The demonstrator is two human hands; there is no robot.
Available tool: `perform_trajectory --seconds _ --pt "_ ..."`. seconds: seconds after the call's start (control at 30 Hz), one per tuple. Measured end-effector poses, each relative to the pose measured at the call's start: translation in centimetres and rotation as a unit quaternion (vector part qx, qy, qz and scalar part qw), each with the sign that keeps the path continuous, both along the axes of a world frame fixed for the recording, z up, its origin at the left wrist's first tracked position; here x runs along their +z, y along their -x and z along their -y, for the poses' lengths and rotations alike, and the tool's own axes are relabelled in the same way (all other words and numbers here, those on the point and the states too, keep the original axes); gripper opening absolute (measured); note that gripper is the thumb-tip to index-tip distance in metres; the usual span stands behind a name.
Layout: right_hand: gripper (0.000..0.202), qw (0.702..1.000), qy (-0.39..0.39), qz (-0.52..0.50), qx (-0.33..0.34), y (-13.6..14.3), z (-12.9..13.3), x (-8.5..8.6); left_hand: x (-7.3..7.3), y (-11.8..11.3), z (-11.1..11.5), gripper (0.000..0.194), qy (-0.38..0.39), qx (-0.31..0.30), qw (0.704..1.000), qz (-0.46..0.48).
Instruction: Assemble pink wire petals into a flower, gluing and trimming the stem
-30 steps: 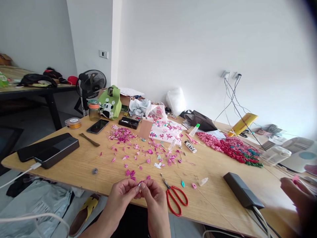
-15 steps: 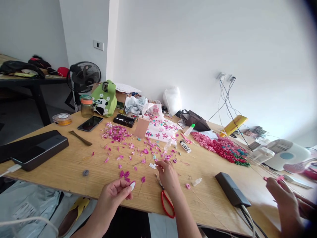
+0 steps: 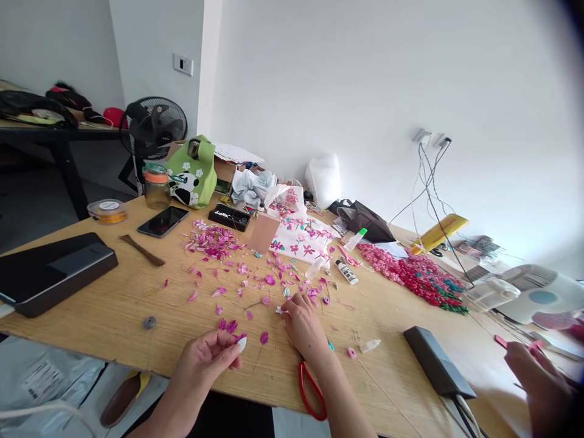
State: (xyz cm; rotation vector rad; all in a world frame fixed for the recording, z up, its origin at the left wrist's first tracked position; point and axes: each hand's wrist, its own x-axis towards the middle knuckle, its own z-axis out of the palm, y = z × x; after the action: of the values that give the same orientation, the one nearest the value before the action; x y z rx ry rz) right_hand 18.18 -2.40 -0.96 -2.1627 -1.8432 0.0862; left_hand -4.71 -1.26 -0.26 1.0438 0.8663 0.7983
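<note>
My left hand (image 3: 205, 362) is closed in a pinch above the table's near edge. Between thumb and forefinger is a small magenta petal (image 3: 242, 336); a pale almond-shaped tip beside it could be nail or petal. My right hand (image 3: 305, 325) bends down to the tabletop, its fingertips closed on a small white petal-shaped piece (image 3: 280, 311), partly hidden by them. Beneath that wrist lie scissors with red handles (image 3: 312, 392), blades mostly covered. A magenta flower (image 3: 264, 337) on a thin stem lies between my hands, and darker magenta petals (image 3: 228, 325) rest just beyond the left one.
Loose petals (image 3: 214, 240) are heaped and scattered mid-table. A phone (image 3: 163, 221), a black box (image 3: 229, 216) and a glue bottle (image 3: 347, 272) lie around them. On the right are a dark power block (image 3: 438, 362), red beadlike strands (image 3: 410, 274) and another person's hand (image 3: 538, 371).
My right hand has lowered, and its fingers now cover more of the white piece. The left hand keeps its pinch. The whole view has tilted slightly.
</note>
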Motion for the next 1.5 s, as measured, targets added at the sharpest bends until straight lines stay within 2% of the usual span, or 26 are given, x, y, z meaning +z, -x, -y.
perform_trajectory --seconds 0.27,0.43,0.67,0.93,1.17,1.5 --pt "0.024 0.997 -0.038 -0.067 -0.025 -0.2 0.0 0.0 0.2 -0.9 -0.3 0.028 0.039 -0.008 0.999 0.023" --pt "0.021 0.985 -0.073 -0.147 -0.044 -0.6 -0.3 -0.4 0.3 -1.7 -0.4 0.028 0.065 -0.005 0.997 0.04" --pt "0.019 0.944 -0.092 -0.308 -0.068 -2.2 -0.8 -0.8 0.4 -3.3 -0.5 0.03 0.089 -0.015 0.993 0.071" --pt "0.027 0.891 -0.104 -0.436 -0.069 -2.3 -1.1 -0.7 0.3 -5.5 -1.2 0.035 0.105 -0.013 0.992 0.075" --pt "0.022 0.867 -0.12 -0.477 -0.079 -2.8 -1.2 -1.2 0.1 -6.5 -1.9 0.036 0.125 -0.018 0.99 0.056" --pt "0.025 0.86 -0.155 -0.479 -0.079 -3.1 -1.4 -1.2 -0.4 -7.2 -2.6 0.034 0.138 -0.007 0.99 0.035"
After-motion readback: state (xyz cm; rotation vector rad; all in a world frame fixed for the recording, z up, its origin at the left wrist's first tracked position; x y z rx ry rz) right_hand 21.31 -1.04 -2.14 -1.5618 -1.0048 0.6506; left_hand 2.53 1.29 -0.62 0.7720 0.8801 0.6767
